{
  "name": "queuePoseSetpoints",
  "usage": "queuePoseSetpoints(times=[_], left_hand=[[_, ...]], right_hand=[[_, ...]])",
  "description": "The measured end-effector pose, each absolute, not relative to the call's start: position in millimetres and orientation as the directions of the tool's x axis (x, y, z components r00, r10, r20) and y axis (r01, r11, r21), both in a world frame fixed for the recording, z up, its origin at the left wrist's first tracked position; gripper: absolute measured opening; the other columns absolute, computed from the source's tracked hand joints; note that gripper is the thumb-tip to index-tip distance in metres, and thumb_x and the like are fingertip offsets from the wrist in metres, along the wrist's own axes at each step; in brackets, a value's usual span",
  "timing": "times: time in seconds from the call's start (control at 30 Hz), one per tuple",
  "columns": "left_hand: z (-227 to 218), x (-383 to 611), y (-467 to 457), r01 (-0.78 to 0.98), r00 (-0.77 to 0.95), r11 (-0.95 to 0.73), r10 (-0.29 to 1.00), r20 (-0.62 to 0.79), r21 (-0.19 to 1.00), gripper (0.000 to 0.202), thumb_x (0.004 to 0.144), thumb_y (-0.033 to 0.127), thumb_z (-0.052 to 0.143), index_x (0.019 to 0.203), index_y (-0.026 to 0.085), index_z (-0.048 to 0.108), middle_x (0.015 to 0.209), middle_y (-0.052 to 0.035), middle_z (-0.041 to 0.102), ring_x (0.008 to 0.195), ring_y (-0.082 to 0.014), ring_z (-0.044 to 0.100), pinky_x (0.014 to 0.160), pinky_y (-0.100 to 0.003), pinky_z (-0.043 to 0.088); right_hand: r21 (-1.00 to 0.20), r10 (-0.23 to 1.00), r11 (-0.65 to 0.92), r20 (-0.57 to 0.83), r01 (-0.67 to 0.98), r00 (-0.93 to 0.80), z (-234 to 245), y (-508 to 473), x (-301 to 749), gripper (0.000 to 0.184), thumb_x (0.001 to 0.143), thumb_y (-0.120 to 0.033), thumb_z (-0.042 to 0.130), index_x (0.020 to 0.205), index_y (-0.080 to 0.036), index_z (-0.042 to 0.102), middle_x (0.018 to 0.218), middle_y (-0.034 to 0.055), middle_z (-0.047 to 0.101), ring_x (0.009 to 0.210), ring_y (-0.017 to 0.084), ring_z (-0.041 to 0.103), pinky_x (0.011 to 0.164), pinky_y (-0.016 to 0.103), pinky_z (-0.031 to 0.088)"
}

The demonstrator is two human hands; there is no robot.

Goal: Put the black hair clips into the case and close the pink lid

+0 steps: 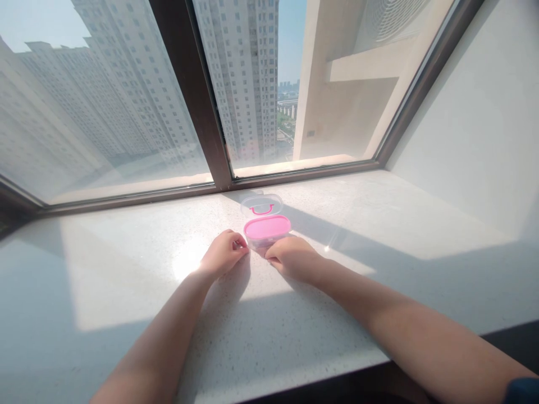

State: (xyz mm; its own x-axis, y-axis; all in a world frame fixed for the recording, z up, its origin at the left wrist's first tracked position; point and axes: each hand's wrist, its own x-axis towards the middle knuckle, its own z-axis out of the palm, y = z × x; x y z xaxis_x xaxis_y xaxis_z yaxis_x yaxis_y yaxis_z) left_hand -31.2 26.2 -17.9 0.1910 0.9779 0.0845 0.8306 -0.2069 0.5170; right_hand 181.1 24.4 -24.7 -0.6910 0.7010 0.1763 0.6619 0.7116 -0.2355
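A small oval box [269, 242] with clear sides stands on the pale speckled windowsill. It has a pink oval top piece [267, 227]. Behind this, a clear lid [248, 207] with a pink handle [261, 211] is tipped back. My left hand [226, 253] rests at the box's left front corner, thumb and fingers curled together in a pinch; whatever may be between the tips is too small to make out. At the right front of the box, my right hand [292, 257] is closed, its fingertips low by the sill and partly hidden.
The windowsill [320, 325] ends at a front edge above a dark area. Behind the box runs the dark window frame [202, 112]. A white wall [471, 146] bounds the sill on the right. Bright sunlight and shadows fall across the surface.
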Motion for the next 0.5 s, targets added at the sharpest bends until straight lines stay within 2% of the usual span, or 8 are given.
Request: queuePoseSetpoints(times=[0.13,0.33,0.5], left_hand=[[-18.1,-34.3,27.2,0.826,0.211,-0.214,0.975,0.067,0.521,0.009,0.072,0.024,0.059,0.067,0.019,0.065,0.081,-0.0048,0.061,0.071,-0.0197,0.060,0.067,-0.032,0.046],[-14.1,-40.2,26.7,0.806,0.113,-0.112,0.993,0.036,0.581,0.012,0.076,0.029,0.057,0.073,0.019,0.062,0.075,-0.0034,0.063,0.065,-0.0187,0.060,0.059,-0.029,0.044],[-10.6,-41.6,26.6,0.786,0.055,-0.045,0.998,0.002,0.616,0.014,0.077,0.031,0.057,0.076,0.018,0.062,0.074,-0.0035,0.067,0.064,-0.0183,0.062,0.059,-0.029,0.043]], right_hand=[[-0.246,0.725,0.687,0.173,0.684,-0.666,-27.7,24.3,181.2,0.013,0.080,-0.020,0.061,0.070,-0.020,0.070,0.069,0.0046,0.069,0.062,0.019,0.055,0.053,0.029,0.030],[-0.283,0.732,0.678,0.165,0.679,-0.661,-25.2,21.9,183.1,0.010,0.080,-0.025,0.063,0.073,-0.018,0.066,0.073,0.0041,0.064,0.066,0.016,0.050,0.055,0.028,0.028],[-0.325,0.719,0.686,0.161,0.651,-0.677,-21.8,19.8,185.1,0.013,0.082,-0.024,0.060,0.071,-0.017,0.061,0.072,0.0019,0.060,0.067,0.014,0.046,0.057,0.027,0.026]])
